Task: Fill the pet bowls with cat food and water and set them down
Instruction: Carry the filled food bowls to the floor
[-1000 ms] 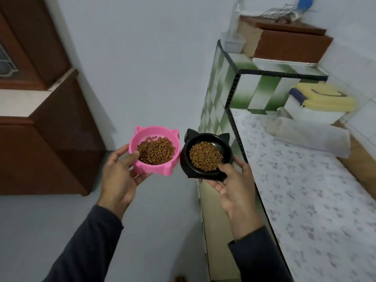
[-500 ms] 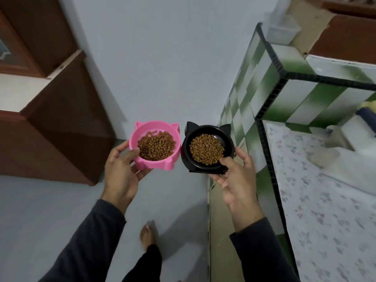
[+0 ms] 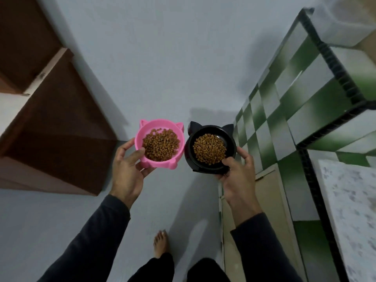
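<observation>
Carrying: both bowls held over the floor, none set down.
Pink bowl: kibble-filled; left hand grips its near rim, thumb inside.
Black bowl: kibble-filled; right hand pinches its near rim.
Change: view now tilted down (bare foot stepping forward), tiled counter nearer on the right.
Meaning: walking to the feeding spot, probably; water pending.

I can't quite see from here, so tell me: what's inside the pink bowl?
The pink bowl, held in the left hand, has a heap of brown cat food in its middle, with bare pink wall around it. The bowl's bottom under the heap is covered.
</observation>
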Action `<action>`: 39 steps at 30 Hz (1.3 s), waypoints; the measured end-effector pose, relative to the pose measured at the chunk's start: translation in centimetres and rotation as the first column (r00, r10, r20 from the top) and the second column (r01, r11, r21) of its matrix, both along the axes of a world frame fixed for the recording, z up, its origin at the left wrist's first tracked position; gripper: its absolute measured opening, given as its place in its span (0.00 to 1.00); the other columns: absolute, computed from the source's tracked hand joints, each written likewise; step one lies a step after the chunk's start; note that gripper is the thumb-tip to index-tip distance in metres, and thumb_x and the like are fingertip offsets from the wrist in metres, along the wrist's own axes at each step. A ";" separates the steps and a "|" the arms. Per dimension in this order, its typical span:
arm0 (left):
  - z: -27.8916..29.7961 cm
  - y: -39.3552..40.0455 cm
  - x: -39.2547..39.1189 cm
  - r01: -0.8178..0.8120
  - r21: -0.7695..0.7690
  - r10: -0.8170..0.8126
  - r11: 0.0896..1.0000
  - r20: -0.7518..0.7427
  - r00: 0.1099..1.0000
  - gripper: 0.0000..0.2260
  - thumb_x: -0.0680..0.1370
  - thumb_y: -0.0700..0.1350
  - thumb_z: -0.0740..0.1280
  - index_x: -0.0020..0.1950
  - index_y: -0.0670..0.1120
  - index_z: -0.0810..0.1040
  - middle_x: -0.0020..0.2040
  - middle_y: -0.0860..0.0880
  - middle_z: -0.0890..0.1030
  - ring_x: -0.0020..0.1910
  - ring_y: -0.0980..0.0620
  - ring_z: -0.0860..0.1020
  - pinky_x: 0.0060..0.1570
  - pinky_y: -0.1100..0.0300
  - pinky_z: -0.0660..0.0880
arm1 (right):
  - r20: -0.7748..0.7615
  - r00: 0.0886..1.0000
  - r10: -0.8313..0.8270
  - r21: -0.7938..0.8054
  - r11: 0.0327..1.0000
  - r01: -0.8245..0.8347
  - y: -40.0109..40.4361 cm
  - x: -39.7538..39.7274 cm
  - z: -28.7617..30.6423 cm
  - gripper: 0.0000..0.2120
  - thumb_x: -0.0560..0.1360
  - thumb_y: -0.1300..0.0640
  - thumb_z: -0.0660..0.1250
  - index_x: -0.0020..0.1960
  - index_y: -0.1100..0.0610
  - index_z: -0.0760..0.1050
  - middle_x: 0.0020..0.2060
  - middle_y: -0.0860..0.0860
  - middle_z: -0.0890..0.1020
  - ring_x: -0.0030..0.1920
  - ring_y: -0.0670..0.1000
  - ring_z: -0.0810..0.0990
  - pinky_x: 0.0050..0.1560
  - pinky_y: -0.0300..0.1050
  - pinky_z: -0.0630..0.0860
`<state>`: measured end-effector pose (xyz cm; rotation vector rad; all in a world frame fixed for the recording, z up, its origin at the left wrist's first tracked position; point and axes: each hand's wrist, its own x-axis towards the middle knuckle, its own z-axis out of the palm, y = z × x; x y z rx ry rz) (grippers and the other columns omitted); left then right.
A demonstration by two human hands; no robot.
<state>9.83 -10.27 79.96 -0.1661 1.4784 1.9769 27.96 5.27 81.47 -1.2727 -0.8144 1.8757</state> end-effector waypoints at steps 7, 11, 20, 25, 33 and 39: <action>-3.2 3.8 -5.1 0.006 -0.004 -0.006 1.000 0.049 0.999 0.21 0.81 0.35 0.65 0.73 0.47 0.72 0.56 0.49 0.85 0.56 0.39 0.83 0.57 0.40 0.82 | -0.009 1.000 -0.003 -0.052 0.999 0.003 4.4 -5.3 -3.1 0.29 0.74 0.73 0.65 0.66 0.46 0.73 0.65 0.57 0.76 0.62 0.61 0.79 0.47 0.55 0.83; -5.6 6.4 -7.1 -0.001 -0.033 0.003 0.999 0.089 0.996 0.21 0.82 0.35 0.65 0.74 0.48 0.72 0.61 0.46 0.82 0.59 0.37 0.83 0.57 0.40 0.82 | 0.011 1.000 0.013 -0.071 0.997 -0.012 7.1 -7.5 -5.4 0.30 0.74 0.74 0.65 0.68 0.46 0.73 0.65 0.58 0.75 0.62 0.61 0.78 0.48 0.56 0.84; -12.3 12.4 -10.1 -0.026 -0.067 0.035 0.997 0.124 0.992 0.22 0.81 0.33 0.65 0.73 0.49 0.72 0.64 0.44 0.81 0.60 0.35 0.82 0.51 0.42 0.83 | 0.071 0.995 0.074 -0.125 0.990 -0.065 13.7 -11.0 -12.8 0.31 0.74 0.73 0.64 0.67 0.43 0.73 0.67 0.57 0.74 0.63 0.61 0.77 0.45 0.51 0.83; -18.1 15.1 -11.8 -0.016 -0.107 0.034 0.994 0.171 0.985 0.21 0.81 0.34 0.65 0.71 0.51 0.72 0.64 0.42 0.80 0.60 0.34 0.82 0.57 0.38 0.81 | 0.093 0.994 0.061 -0.166 0.985 -0.045 16.4 -12.8 -18.3 0.30 0.75 0.73 0.64 0.67 0.43 0.73 0.66 0.55 0.73 0.63 0.60 0.77 0.48 0.54 0.84; -31.5 18.8 -14.9 0.001 -0.158 0.030 0.988 0.197 0.980 0.20 0.81 0.33 0.65 0.68 0.53 0.74 0.62 0.43 0.83 0.56 0.39 0.84 0.50 0.42 0.83 | 0.141 0.990 0.011 -0.201 0.979 0.017 19.9 -15.4 -31.1 0.30 0.74 0.75 0.64 0.64 0.45 0.75 0.65 0.56 0.75 0.62 0.60 0.78 0.47 0.53 0.84; -42.8 20.6 -16.5 0.003 -0.174 0.034 0.985 0.208 0.978 0.22 0.81 0.32 0.65 0.71 0.52 0.74 0.64 0.42 0.81 0.59 0.38 0.83 0.51 0.41 0.83 | 0.141 0.990 0.009 -0.228 0.973 0.024 22.0 -17.1 -42.7 0.29 0.73 0.75 0.64 0.63 0.44 0.77 0.66 0.57 0.75 0.63 0.61 0.78 0.45 0.52 0.84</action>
